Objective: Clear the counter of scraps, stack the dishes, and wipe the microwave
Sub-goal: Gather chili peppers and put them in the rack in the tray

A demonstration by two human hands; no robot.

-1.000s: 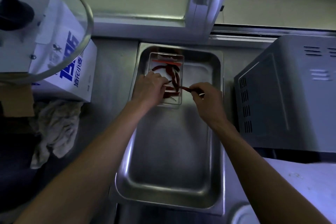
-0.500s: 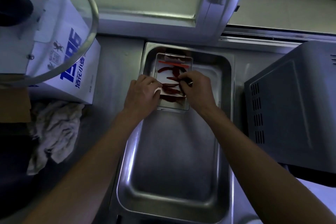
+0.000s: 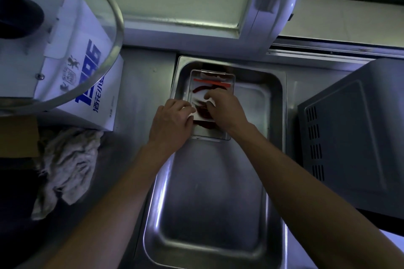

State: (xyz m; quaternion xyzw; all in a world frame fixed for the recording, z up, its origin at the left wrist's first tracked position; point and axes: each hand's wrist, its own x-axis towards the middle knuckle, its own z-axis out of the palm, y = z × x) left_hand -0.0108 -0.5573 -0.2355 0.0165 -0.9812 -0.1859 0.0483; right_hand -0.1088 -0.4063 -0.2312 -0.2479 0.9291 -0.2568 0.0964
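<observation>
On white carton [image 3: 91,85]: blue "1986"

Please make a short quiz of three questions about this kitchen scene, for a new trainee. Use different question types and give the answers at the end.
1. True or false: the small clear container with the red chillies stands on top of the microwave.
2. Multiple choice: what lies on the counter below the white carton? A) a crumpled cloth B) a knife C) a plate
3. Fill the gap: the right hand reaches into the ____.

Key
1. False: it sits inside the steel tray, at its far end.
2. A: the crumpled cloth.
3. Container; the left hand is at its left edge.
</observation>
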